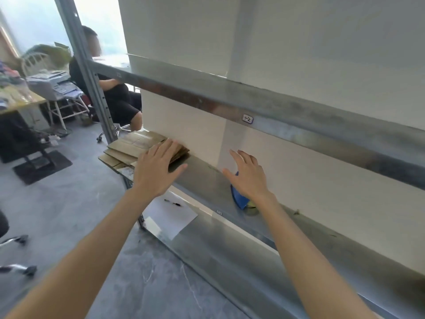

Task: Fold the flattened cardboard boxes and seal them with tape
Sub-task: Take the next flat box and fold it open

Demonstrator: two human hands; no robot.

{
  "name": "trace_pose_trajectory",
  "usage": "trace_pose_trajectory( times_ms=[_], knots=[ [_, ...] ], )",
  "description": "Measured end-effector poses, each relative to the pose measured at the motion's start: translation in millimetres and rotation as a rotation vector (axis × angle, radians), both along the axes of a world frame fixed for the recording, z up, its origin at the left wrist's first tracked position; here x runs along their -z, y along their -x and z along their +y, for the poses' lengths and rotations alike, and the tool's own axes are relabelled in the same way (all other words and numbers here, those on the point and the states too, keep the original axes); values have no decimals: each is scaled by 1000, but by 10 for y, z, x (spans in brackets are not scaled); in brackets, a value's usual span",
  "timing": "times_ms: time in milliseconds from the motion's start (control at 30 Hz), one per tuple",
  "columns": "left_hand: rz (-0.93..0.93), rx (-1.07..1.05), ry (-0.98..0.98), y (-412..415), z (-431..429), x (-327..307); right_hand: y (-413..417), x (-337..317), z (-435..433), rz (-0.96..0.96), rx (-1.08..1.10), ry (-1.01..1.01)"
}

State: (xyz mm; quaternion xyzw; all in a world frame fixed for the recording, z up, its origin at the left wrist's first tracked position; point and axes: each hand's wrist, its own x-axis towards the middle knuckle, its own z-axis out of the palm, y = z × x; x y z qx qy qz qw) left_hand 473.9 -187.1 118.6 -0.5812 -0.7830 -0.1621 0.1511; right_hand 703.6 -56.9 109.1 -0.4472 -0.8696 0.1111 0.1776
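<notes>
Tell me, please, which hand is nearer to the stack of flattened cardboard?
Left. The left hand overlaps the right end of the cardboard stack; the right hand is off to its right, over a blue object.

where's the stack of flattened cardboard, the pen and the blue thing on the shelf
stack of flattened cardboard (pixel 135 143), head view, top sheet, near its middle
pen (pixel 173 203), head view, middle of its barrel
blue object (pixel 238 199), head view, its exposed lower part
</notes>
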Motion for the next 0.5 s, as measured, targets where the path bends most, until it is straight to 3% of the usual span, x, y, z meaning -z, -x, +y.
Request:
trace_pose_trajectory(
  times_ms=[500],
  knots=[
    [-53, -6, 155, 1791, 997, 467, 1782, 405, 923, -43, -12, 142]
  ],
)
